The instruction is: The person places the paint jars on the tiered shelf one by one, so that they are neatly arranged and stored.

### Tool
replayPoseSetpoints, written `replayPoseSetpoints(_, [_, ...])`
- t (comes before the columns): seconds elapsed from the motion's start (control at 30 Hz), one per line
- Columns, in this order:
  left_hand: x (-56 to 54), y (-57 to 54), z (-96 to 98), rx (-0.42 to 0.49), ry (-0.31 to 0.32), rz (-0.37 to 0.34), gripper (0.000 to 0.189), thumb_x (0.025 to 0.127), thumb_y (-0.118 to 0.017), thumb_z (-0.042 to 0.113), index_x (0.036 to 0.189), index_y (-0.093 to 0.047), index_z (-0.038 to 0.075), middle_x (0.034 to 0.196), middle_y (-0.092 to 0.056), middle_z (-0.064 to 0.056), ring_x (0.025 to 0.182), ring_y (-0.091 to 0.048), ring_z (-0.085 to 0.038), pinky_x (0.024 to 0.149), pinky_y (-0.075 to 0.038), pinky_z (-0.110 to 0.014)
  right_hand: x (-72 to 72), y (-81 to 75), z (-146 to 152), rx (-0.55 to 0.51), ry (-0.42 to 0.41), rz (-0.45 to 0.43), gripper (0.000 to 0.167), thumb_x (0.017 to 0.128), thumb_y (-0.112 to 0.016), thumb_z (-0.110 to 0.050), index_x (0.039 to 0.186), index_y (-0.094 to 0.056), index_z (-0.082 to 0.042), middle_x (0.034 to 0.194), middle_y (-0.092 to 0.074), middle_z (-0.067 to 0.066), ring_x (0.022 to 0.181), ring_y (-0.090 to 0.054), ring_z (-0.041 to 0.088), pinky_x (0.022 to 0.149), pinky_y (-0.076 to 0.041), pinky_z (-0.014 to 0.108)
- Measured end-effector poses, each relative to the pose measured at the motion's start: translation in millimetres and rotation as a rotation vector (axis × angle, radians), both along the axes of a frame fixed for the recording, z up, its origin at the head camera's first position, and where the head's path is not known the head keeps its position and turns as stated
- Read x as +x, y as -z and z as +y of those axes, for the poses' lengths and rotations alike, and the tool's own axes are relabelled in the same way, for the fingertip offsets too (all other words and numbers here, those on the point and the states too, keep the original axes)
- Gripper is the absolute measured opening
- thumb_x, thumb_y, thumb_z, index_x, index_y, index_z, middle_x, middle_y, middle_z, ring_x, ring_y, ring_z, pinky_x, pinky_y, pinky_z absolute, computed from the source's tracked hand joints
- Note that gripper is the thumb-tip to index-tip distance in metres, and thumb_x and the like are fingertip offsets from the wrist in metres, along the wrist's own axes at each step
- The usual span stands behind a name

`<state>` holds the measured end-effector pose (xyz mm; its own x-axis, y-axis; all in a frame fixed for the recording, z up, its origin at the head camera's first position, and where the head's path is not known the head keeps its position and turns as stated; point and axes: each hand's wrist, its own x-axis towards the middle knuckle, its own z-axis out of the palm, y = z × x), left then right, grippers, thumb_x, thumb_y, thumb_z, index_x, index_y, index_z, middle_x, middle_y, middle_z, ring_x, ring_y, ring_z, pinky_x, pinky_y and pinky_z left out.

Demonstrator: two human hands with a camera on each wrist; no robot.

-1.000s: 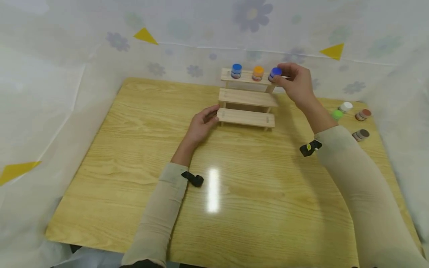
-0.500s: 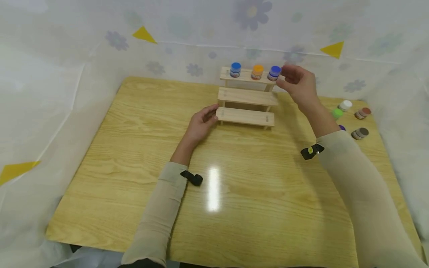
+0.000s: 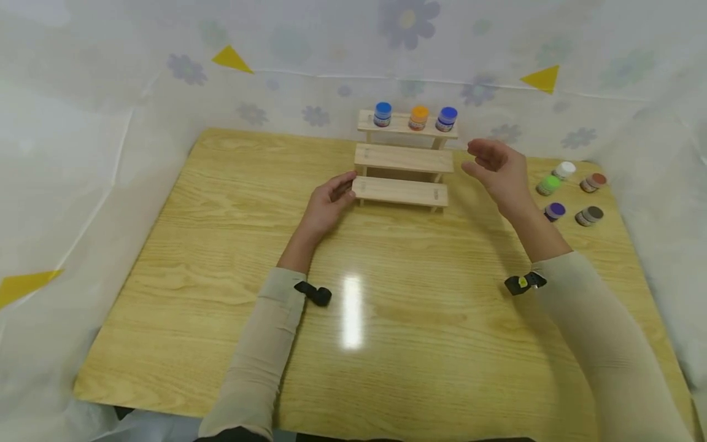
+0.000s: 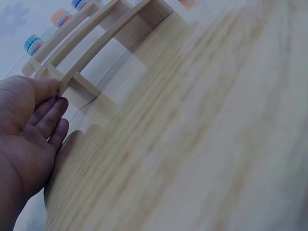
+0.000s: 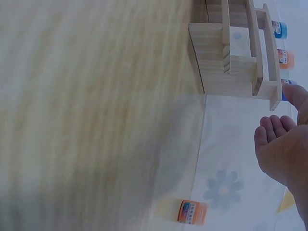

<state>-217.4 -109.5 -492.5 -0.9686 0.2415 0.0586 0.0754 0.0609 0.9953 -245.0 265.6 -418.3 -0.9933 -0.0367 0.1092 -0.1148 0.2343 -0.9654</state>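
Note:
A three-tier wooden stand [image 3: 403, 158] stands at the back of the table. Its top step carries a light-blue-lidded paint jar [image 3: 382, 115], an orange-lidded paint jar [image 3: 418, 118] and a dark-blue-lidded paint jar [image 3: 446, 120] in a row. My left hand [image 3: 327, 207] pinches the left end of the lowest step; in the left wrist view the thumb lies over the board and fingers sit below it. Right of the stand, my right hand [image 3: 499, 175] hovers with loosely bent fingers and holds nothing. Both lower steps bear no jars.
Several more jars lie or stand at the table's right: white-lidded [image 3: 564, 170], green-lidded [image 3: 548, 185], red-brown-lidded [image 3: 593, 182], purple-lidded [image 3: 555, 212] and dark grey-lidded [image 3: 589, 215]. A pale flowered curtain [image 3: 315, 73] hangs closely behind the table [image 3: 232, 245].
My right hand let go of the dark-blue-lidded paint jar on the top step, then drew away to the right and toward me. The left hand keeps its place on the stand.

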Motion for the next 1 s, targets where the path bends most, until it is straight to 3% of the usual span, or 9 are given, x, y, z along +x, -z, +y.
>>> replayPoseSetpoints(0.13, [1.2,-2.2,0.1,-0.002,-0.003,0.003,0.048,0.108,-0.061,0.011,0.155,-0.053,0.006,0.159,-0.052,-0.008,0.147,-0.050,-0.021,0.119,-0.045,-0.034,16.2,4.3,7.4,0.020,0.009,0.008,0.047,0.096,-0.080,-0.011,0.140,-0.066,-0.004,0.132,-0.069,-0.001,0.126,-0.061,0.013,0.110,-0.049,0.021])
replayPoseSetpoints(0.3, [1.4,-1.4,-0.4,-0.009,-0.004,0.005,0.047,0.108,-0.061,0.010,0.155,-0.053,0.007,0.159,-0.053,-0.008,0.147,-0.049,-0.021,0.119,-0.044,-0.034,38.9,10.7,15.2,-0.055,0.002,-0.009,0.048,0.095,-0.080,-0.007,0.139,-0.065,0.003,0.131,-0.070,0.006,0.124,-0.062,0.017,0.103,-0.050,0.014])
replayPoseSetpoints(0.53, [0.5,-1.5,0.3,-0.007,-0.001,-0.003,0.048,0.109,-0.060,0.009,0.156,-0.052,0.006,0.160,-0.051,-0.009,0.148,-0.048,-0.022,0.119,-0.044,-0.034,69.0,23.4,28.4,-0.141,-0.002,0.025,0.045,0.094,-0.079,0.000,0.135,-0.064,0.009,0.128,-0.071,0.010,0.122,-0.063,0.021,0.102,-0.052,0.016])
replayPoseSetpoints(0.77, [-2.6,0.5,2.2,-0.008,0.003,-0.017,0.049,0.109,-0.057,0.004,0.157,-0.047,0.000,0.163,-0.047,-0.015,0.150,-0.045,-0.028,0.121,-0.042,-0.039,93.5,29.7,49.1,-0.252,0.063,0.018,0.045,0.091,-0.078,0.009,0.133,-0.062,0.015,0.124,-0.073,0.011,0.118,-0.067,0.021,0.098,-0.055,0.017])
replayPoseSetpoints(1.0, [-0.5,3.0,-2.2,-0.006,0.004,0.011,0.048,0.109,-0.061,0.012,0.156,-0.052,0.006,0.161,-0.051,-0.008,0.147,-0.048,-0.021,0.119,-0.045,-0.034,110.1,29.7,75.1,-0.343,0.142,0.006,0.048,0.090,-0.077,0.012,0.134,-0.060,0.018,0.121,-0.075,0.010,0.114,-0.069,0.019,0.095,-0.057,0.017])
